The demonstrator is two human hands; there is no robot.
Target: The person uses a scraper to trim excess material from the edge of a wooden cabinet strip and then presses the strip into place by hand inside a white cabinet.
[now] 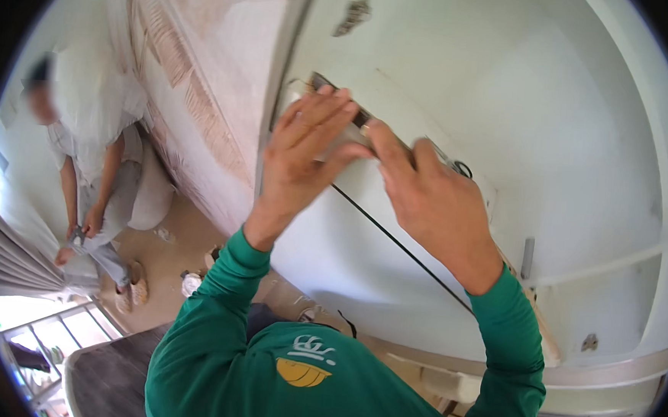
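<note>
A long, narrow flat bar with a dark edge (362, 117) lies slantwise against the pale wall (449, 70); most of it is behind my hands, so its kind does not show. My left hand (307, 142) rests over its upper left part, fingers stretched out flat and thumb pointing right. Close beside it, my right hand (431, 188) has its fingers curled round the bar, index finger near the left thumb. A small black ring (462, 169) shows just past the right knuckles. Below both hands, a thin dark line (401, 243) runs down to the right.
At the left, another person (97, 148) sits with a small tool between the hands. Plaster marks cover a pinkish wall (205, 71). A dark tabletop (114, 371) stands lower left, near a metal railing (51, 336). Small items lie on the brown floor (169, 275).
</note>
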